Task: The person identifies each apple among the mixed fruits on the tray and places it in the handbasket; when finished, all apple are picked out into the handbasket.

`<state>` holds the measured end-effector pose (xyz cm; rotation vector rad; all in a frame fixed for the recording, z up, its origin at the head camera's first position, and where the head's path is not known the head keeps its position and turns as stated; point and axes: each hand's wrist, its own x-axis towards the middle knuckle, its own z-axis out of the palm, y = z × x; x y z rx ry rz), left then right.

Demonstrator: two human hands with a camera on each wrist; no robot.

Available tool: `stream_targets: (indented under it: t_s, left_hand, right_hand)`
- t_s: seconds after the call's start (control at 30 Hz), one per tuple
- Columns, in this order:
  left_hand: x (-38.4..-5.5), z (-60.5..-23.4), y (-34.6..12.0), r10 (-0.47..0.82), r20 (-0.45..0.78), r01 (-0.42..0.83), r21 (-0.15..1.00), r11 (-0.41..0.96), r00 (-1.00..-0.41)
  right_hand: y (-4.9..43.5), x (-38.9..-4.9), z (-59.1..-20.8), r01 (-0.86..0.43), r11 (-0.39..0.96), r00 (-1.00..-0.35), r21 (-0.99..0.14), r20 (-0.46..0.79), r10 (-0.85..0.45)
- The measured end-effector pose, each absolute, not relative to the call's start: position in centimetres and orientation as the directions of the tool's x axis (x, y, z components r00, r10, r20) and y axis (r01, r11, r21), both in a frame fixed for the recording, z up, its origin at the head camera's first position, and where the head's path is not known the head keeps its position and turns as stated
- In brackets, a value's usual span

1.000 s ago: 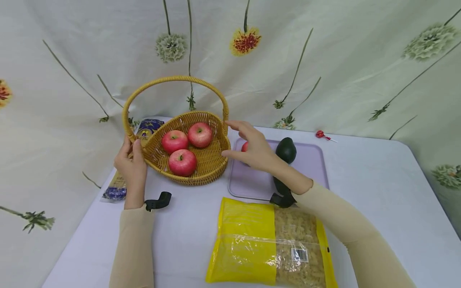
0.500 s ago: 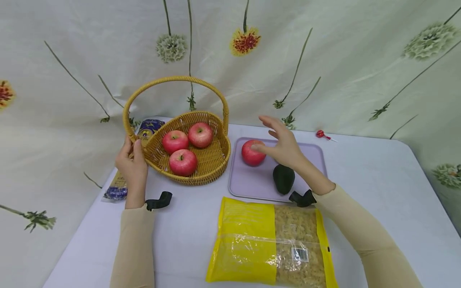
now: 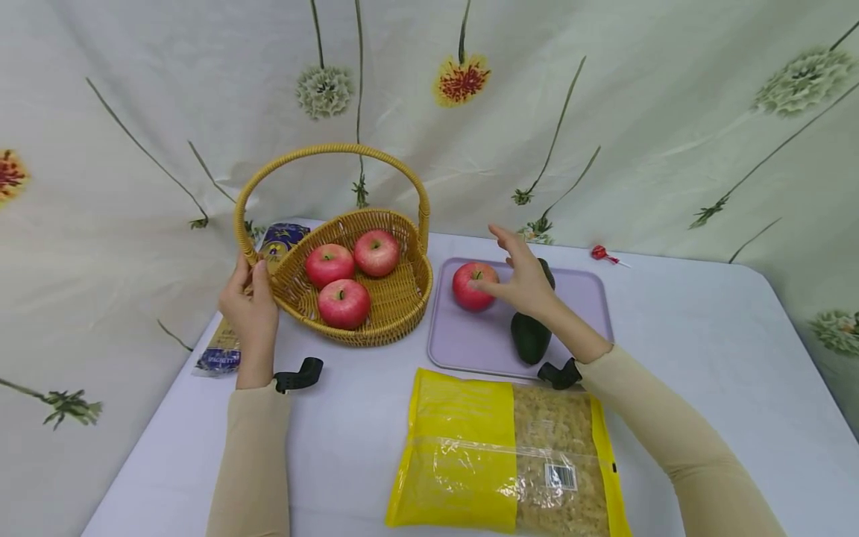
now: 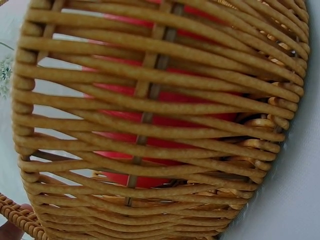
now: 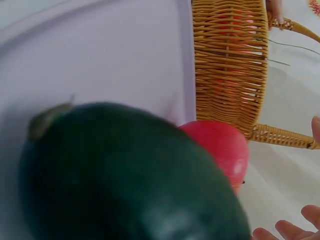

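My left hand grips the foot of the handle at the left side of a wicker basket. Three red apples lie inside; the left wrist view shows red through the woven wall. Over a lilac tray hovers my right hand, thumb and fingers spread, holding nothing. Its thumb is by another red apple on the tray; I cannot tell whether they touch. A dark green avocado lies below that hand, looming large in the right wrist view. A second avocado is partly hidden behind the hand.
A yellow bag of pasta with a see-through part lies in front of the tray. Spaghetti packaging sits behind the basket and left hand. A red lollipop is at the table's back edge, before a flowered cloth.
My right hand has moved right from the basket's right rim to above the tray, bringing the apple there into view. The left hand keeps its grip on the basket, which stays put.
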<state>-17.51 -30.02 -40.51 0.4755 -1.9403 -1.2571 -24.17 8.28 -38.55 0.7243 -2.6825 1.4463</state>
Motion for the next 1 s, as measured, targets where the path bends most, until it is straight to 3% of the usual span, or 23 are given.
stream_targets:
  t_s: [1.0]
  left_hand:
    - [-17.6, -40.6, -30.1, -0.666, 0.376, 0.085, 0.901, 0.425, -0.644]
  right_hand:
    - [7.5, -24.8, -41.3, -0.402, 0.563, -0.891, -0.722, 0.169, -0.421]
